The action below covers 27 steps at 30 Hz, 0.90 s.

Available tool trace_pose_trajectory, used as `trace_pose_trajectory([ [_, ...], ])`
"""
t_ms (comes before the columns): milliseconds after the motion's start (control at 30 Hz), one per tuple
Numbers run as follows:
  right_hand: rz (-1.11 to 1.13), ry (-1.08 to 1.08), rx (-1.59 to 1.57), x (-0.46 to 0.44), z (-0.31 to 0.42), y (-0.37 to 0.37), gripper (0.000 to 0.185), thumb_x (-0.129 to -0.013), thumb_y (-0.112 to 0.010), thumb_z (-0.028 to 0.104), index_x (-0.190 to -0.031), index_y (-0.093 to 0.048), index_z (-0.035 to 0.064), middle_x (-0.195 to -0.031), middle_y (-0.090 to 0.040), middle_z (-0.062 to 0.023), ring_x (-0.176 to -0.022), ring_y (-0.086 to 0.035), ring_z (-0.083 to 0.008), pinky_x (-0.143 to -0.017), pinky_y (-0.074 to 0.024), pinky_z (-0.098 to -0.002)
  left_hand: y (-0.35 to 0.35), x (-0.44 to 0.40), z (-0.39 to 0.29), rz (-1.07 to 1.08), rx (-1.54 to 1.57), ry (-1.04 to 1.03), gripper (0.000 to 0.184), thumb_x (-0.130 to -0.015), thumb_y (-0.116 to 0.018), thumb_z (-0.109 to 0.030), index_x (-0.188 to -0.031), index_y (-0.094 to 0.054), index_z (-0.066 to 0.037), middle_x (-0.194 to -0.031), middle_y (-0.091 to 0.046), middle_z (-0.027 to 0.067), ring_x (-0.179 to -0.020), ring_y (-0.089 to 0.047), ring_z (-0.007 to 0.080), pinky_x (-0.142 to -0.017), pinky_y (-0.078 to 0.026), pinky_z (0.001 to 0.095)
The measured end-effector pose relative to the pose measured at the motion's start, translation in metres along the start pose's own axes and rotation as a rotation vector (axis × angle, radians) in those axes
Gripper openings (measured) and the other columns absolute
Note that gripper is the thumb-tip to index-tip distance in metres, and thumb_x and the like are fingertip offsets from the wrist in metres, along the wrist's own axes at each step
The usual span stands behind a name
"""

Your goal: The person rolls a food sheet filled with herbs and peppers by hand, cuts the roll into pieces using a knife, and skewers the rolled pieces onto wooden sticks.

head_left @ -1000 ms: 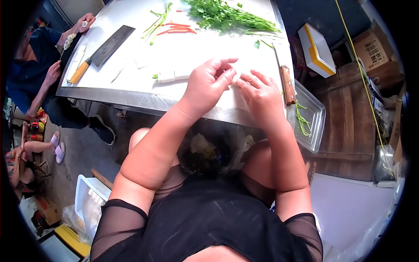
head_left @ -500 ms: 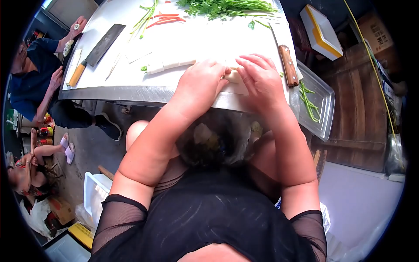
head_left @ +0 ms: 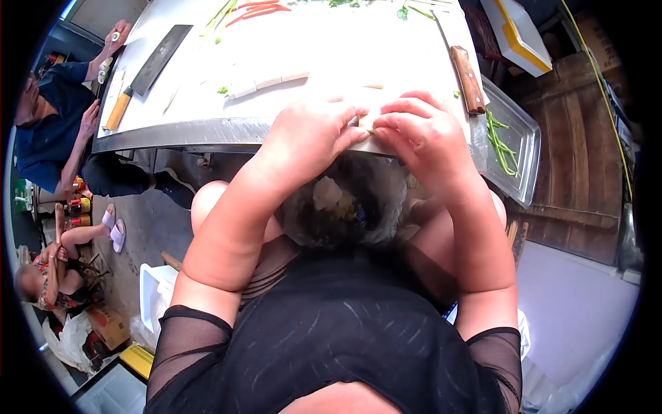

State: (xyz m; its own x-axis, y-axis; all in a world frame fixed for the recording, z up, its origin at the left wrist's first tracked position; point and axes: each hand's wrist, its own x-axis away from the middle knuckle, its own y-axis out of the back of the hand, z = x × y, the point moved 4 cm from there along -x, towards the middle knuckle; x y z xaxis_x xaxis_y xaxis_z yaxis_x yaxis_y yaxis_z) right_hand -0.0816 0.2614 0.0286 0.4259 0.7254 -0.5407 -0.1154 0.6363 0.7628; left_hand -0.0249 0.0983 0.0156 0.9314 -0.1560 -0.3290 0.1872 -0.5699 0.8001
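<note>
My left hand (head_left: 314, 134) and my right hand (head_left: 424, 134) meet at the near edge of the white table (head_left: 207, 90). Both are closed, fingertips pinching a small pale rolled piece (head_left: 366, 124) from either side; fingers cover most of it. Just beyond my left hand, several white block-like pieces (head_left: 269, 83) lie end to end in a row, with a green leaf bit (head_left: 222, 90) at one end. A thin orange strip (head_left: 373, 87) rests beyond my fingers. To the right of my right hand lies a knife with a wooden handle (head_left: 467, 79).
A cleaver (head_left: 162, 62) lies on the left, red strips (head_left: 258, 10) at the far side. A clear tray (head_left: 529, 165) with green stems (head_left: 502, 141) stands right. Below the edge sits a plastic-lined bin (head_left: 345, 214). A person in dark blue (head_left: 52, 131) holds skewered white pieces; another sits behind.
Both hands have drawn nearer the table's front edge with the pale piece, and the right fingers have closed on it. The view has tilted down, so less of the far greens shows.
</note>
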Motion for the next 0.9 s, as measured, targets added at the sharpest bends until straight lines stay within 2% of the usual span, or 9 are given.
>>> trace_pose_trajectory([
  [233, 0.014, -0.178, -0.113, -0.005, -0.025, -0.006, 0.01, -0.084, -0.068, 0.013, -0.09, -0.069, 0.0045, -0.092, -0.069, -0.009, -0.094, -0.062, -0.0311, -0.084, -0.0502, -0.0401, -0.002, -0.001, -0.003, -0.039, -0.026, -0.018, 0.028, -0.084, -0.072, -0.023, -0.107, -0.069, -0.008, -0.087, -0.063, 0.0128, -0.082, -0.062, 0.0321, -0.071, -0.051, 0.0388],
  [300, -0.14, -0.173, 0.089, -0.014, -0.045, -0.011, 0.02, -0.089, -0.065, 0.022, -0.095, -0.07, 0.0033, -0.103, -0.069, -0.0129, -0.103, -0.06, -0.0334, -0.091, -0.0467, -0.0434, -0.002, -0.001, -0.005, -0.017, -0.039, -0.027, 0.026, -0.084, -0.072, -0.023, -0.105, -0.069, -0.008, -0.086, -0.063, 0.0121, -0.08, -0.062, 0.0319, -0.07, -0.051, 0.0391],
  [400, -0.14, -0.195, 0.384, -0.033, -0.07, -0.031, 0.029, -0.09, -0.064, 0.03, -0.102, -0.071, 0.0053, -0.116, -0.065, -0.0154, -0.114, -0.055, -0.0341, -0.099, -0.042, -0.0445, -0.002, -0.002, -0.007, 0.006, -0.054, -0.024, 0.022, -0.084, -0.072, -0.023, -0.099, -0.069, -0.007, -0.084, -0.062, 0.011, -0.077, -0.062, 0.0316, -0.069, -0.05, 0.0392],
  [433, 0.063, -0.311, 0.347, -0.037, -0.071, -0.033, 0.032, -0.089, -0.065, 0.034, -0.108, -0.071, 0.0086, -0.126, -0.061, -0.0154, -0.122, -0.05, -0.0345, -0.102, -0.0396, -0.0437, -0.002, -0.001, -0.007, 0.007, -0.039, -0.029, 0.021, -0.084, -0.072, -0.022, -0.097, -0.068, -0.007, -0.083, -0.062, 0.0109, -0.076, -0.062, 0.0315, -0.068, -0.05, 0.0391],
  [567, -0.034, -0.265, 0.269, -0.04, -0.071, -0.036, 0.027, -0.087, -0.067, 0.032, -0.102, -0.073, 0.0095, -0.121, -0.064, -0.0138, -0.121, -0.052, -0.0335, -0.102, -0.0402, -0.0437, -0.001, 0.0, -0.007, 0.02, 0.025, -0.041, 0.017, -0.084, -0.071, -0.02, -0.094, -0.067, -0.007, -0.082, -0.062, 0.011, -0.076, -0.062, 0.0315, -0.068, -0.05, 0.0392],
  [667, -0.019, -0.206, 0.23, -0.047, -0.07, -0.032, 0.023, -0.085, -0.07, 0.028, -0.095, -0.073, 0.0075, -0.111, -0.068, -0.0139, -0.112, -0.058, -0.0332, -0.097, -0.0435, -0.0432, 0.0, 0.0, -0.004, 0.029, 0.061, -0.039, 0.016, -0.084, -0.071, -0.02, -0.094, -0.067, -0.007, -0.083, -0.063, 0.0111, -0.077, -0.062, 0.0315, -0.068, -0.05, 0.0391],
  [733, 0.016, -0.358, -0.027, -0.058, -0.08, -0.031, 0.019, -0.083, -0.072, 0.025, -0.09, -0.074, 0.0067, -0.099, -0.069, -0.0142, -0.1, -0.062, -0.0331, -0.09, -0.0463, -0.0424, 0.001, -0.002, -0.001, -0.031, 0.044, -0.057, 0.016, -0.084, -0.071, -0.019, -0.094, -0.068, -0.007, -0.083, -0.063, 0.0111, -0.076, -0.062, 0.0314, -0.068, -0.05, 0.0389],
  [767, -0.076, -0.215, 0.092, -0.065, -0.082, -0.027, 0.019, -0.082, -0.073, 0.024, -0.09, -0.073, 0.0062, -0.093, -0.069, -0.0155, -0.092, -0.063, -0.0339, -0.085, -0.0485, -0.0419, 0.0, -0.003, 0.0, -0.073, 0.03, -0.074, 0.016, -0.084, -0.071, -0.019, -0.094, -0.068, -0.007, -0.083, -0.064, 0.0111, -0.076, -0.062, 0.0313, -0.067, -0.05, 0.0387],
  [900, -0.18, -0.162, 0.145, -0.076, -0.09, -0.03, 0.025, -0.08, -0.076, 0.022, -0.097, -0.072, 0.004, -0.098, -0.069, -0.0152, -0.098, -0.062, -0.0341, -0.09, -0.0476, -0.042, -0.005, -0.014, 0.013, -0.14, -0.022, -0.037, 0.017, -0.084, -0.071, -0.021, -0.093, -0.069, -0.007, -0.084, -0.065, 0.0108, -0.077, -0.063, 0.0312, -0.068, -0.051, 0.0397],
])
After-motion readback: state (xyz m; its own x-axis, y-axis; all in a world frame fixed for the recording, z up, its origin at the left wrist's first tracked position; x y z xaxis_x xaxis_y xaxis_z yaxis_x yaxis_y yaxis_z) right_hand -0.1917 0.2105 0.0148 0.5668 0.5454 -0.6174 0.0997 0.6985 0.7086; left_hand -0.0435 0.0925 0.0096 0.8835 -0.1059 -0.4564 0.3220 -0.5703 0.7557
